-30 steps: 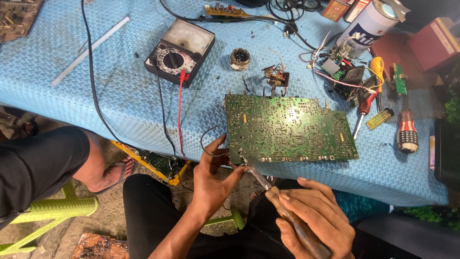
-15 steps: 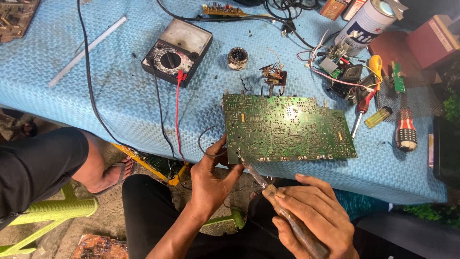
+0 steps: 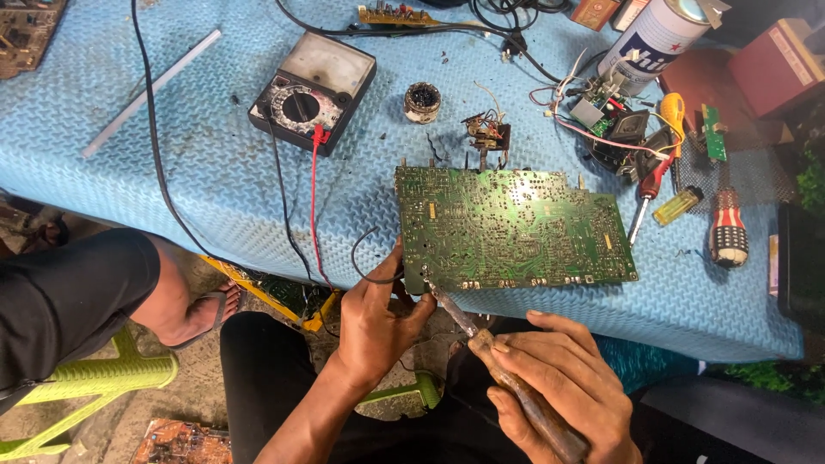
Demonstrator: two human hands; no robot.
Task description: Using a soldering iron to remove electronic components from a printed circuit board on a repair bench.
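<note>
Head view is looking down on a blue textured table cover (image 3: 172,189), and everything's easiest to place off the green circuit board (image 3: 511,228) lying solder-side up near the table's front edge, long axis running left-right. Up and left of the board an analog multimeter (image 3: 314,86) is sitting with its red and black leads trailing down. Right of the board there's a screwdriver (image 3: 646,196) and a yellow lighter (image 3: 676,206). The right hand (image 3: 559,387), below the board, is wrapped tight around a soldering iron (image 3: 503,378); its long axis is slanting up-left, tip touching the board's lower-left corner. The left hand (image 3: 378,322) is nearer that corner, fingers pinched on the board's edge, just beside the tip.
</note>
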